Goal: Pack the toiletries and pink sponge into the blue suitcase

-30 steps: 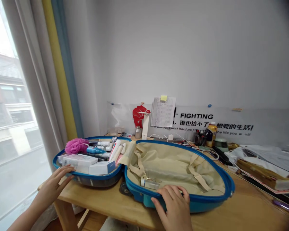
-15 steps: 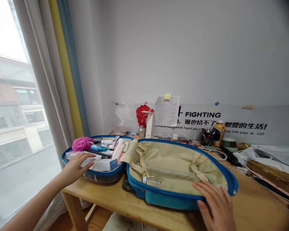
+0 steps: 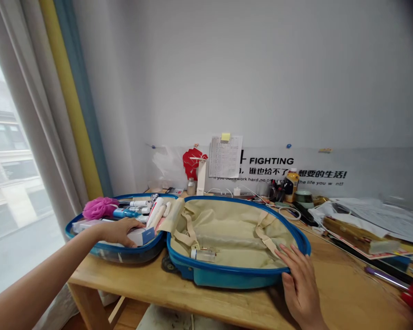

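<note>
The left hand (image 3: 119, 231) curls over a white cardboard box (image 3: 142, 236) in the packed blue hard-shell suitcase half (image 3: 106, 250), its grip unclear; the open right hand (image 3: 298, 284) touches the empty half's blue rim (image 3: 248, 272).

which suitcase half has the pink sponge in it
The left half, packed with toiletries around the pink bath sponge; the right half shows mostly beige lining and straps, with one small bottle.

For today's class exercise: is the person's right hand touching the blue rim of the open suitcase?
Touching: the head view shows the right hand with its fingers lying across the blue suitcase rim.
</note>
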`<state>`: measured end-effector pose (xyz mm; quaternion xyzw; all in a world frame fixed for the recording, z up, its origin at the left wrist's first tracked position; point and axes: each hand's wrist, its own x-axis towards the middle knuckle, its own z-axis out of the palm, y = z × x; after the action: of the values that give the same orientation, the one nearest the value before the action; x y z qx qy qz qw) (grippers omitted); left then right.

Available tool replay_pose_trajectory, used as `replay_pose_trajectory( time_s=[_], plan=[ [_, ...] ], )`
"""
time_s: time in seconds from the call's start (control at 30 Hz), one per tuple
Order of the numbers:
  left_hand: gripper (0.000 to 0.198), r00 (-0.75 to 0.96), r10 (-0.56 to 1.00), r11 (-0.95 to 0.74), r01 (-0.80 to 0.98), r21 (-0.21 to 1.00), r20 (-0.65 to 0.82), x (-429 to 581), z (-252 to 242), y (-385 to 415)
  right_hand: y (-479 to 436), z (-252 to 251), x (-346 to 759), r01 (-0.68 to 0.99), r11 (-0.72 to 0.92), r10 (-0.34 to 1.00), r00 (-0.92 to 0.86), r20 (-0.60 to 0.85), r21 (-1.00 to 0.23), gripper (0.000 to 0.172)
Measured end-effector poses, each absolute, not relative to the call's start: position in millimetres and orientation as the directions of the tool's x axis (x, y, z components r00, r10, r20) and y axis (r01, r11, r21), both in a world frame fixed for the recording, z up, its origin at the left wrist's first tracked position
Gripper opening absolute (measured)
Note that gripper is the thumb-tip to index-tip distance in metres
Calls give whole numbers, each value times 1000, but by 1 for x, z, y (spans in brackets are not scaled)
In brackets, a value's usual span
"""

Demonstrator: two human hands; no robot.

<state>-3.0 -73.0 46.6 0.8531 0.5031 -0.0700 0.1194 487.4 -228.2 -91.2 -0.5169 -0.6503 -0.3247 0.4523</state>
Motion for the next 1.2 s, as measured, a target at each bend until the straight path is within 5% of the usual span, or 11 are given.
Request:
replay_pose_trajectory(
  time_s=[0.57, 0.73, 0.8, 0.9, 1.0, 1.2],
  plan=[
    [70, 436, 893, -408, 888, 210, -108, -8, 37, -82, -231, -90, 488, 961, 270, 406, -57, 912, -60, 31],
    [65, 481, 876, -463, 855, 234, -23, -16, 27, -77, -235, -45, 474, 927, 344, 444, -23, 896, -147, 25],
    [64, 494, 869, -482, 842, 241, 11, -17, 22, -76, -228, -9, 458, 877, 381, 622, -8, 783, -293, 27],
    [64, 473, 877, -479, 847, 229, 85, -17, 12, -77, -200, 38, 426, 843, 362, 927, -281, 249, -398, 36],
    [63, 420, 890, -452, 867, 211, 180, -17, -1, -81, -158, 50, 393, 864, 402, 877, -458, -142, -303, 35],
    [52, 395, 838, -477, 866, 153, 376, -13, -16, -92, -110, 14, 348, 864, 495, 798, -494, -345, -95, 36]
  ],
)
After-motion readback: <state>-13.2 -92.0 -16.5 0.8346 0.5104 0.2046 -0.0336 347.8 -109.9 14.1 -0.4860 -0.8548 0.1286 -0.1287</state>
